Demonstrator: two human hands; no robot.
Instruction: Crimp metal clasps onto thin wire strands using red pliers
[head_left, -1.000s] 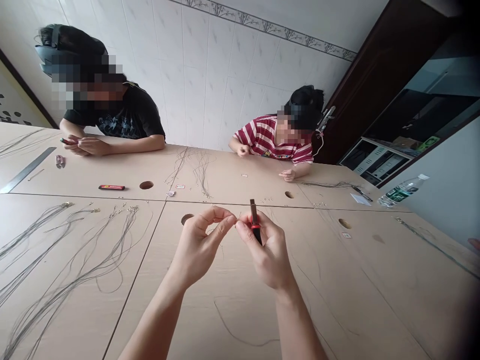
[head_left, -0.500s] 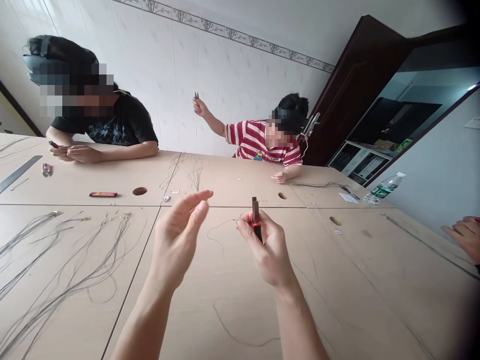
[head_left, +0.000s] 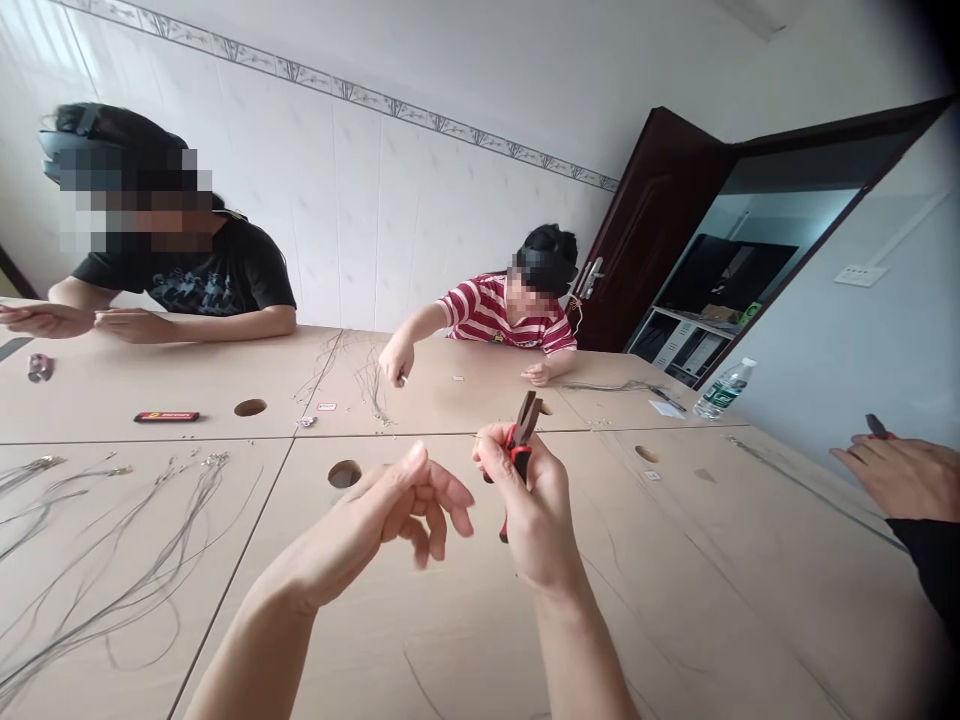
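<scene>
My right hand (head_left: 536, 500) grips a pair of pliers (head_left: 523, 440) with red and black handles, jaws pointing up and slightly parted. Thumb and forefinger of that hand are pinched beside the handle; whether a thin cord end sits between them is too small to tell. My left hand (head_left: 397, 515) hovers over the table to the left of the pliers, fingers loosely curled and apart, with nothing in it. A thin grey cord (head_left: 424, 680) lies on the table below my hands. Bundles of grey cords (head_left: 150, 560) with small metal ends spread out at the left.
Two people (head_left: 202, 260) (head_left: 502, 310) sit across the table (head_left: 360, 640). A third person's hand (head_left: 904, 475) comes in from the right. A water bottle (head_left: 724, 390), a red-and-black box cutter (head_left: 166, 417) and round table holes (head_left: 345, 474) are around.
My left hand has turned palm down with its fingers curled. The pliers have tilted and their jaws show more open. Across the table, the striped-shirt person's raised hand has come down to the cords.
</scene>
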